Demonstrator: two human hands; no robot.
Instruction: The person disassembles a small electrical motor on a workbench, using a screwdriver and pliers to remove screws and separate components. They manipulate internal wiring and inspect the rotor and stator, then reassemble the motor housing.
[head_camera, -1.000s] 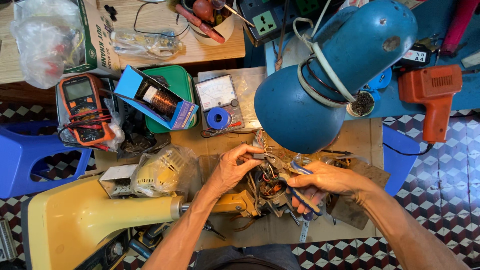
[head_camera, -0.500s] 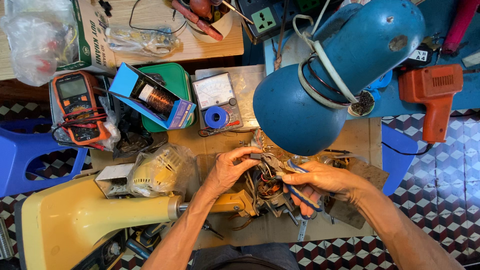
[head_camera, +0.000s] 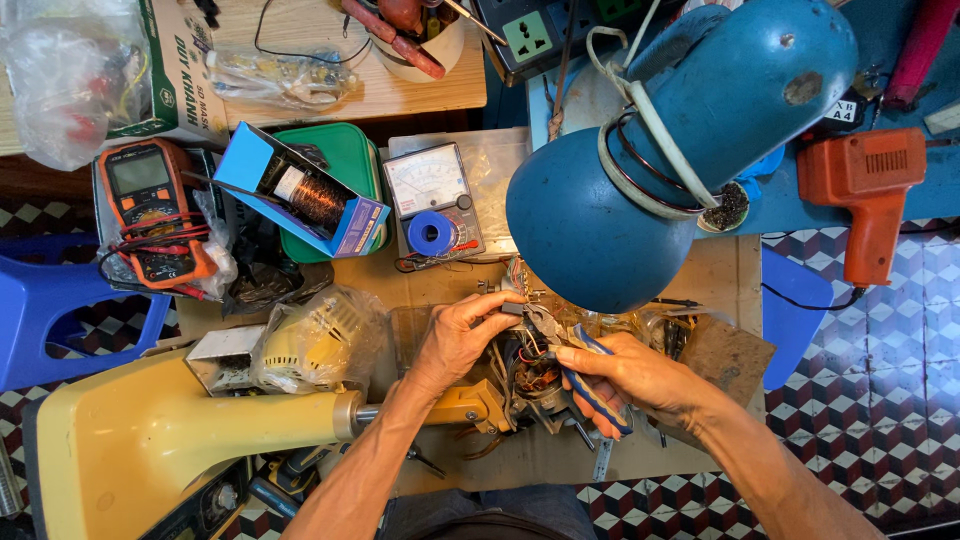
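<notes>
My left hand (head_camera: 462, 335) rests on a small motor (head_camera: 528, 372) with copper windings and loose wires, its fingers pinching a part at the motor's top. Blue-handled pliers (head_camera: 590, 385) are gripped in my right hand (head_camera: 630, 372), with their jaws at the motor's wires near my left fingertips. The motor sits at the end of a yellow fan stand (head_camera: 150, 440) with a metal shaft. A big blue lamp shade (head_camera: 650, 160) hangs just above and hides the far side of the work.
An orange multimeter (head_camera: 150, 210), a blue box with a copper wire spool (head_camera: 300, 195), an analog meter (head_camera: 432, 195) with blue tape, a bagged yellow fan part (head_camera: 310, 345), an orange soldering gun (head_camera: 875, 195) and a blue stool (head_camera: 60, 310) surround the wooden board (head_camera: 720, 280).
Both hands stay on the motor. The view shifted slightly, and my fingers adjusted only a little around the wires.
</notes>
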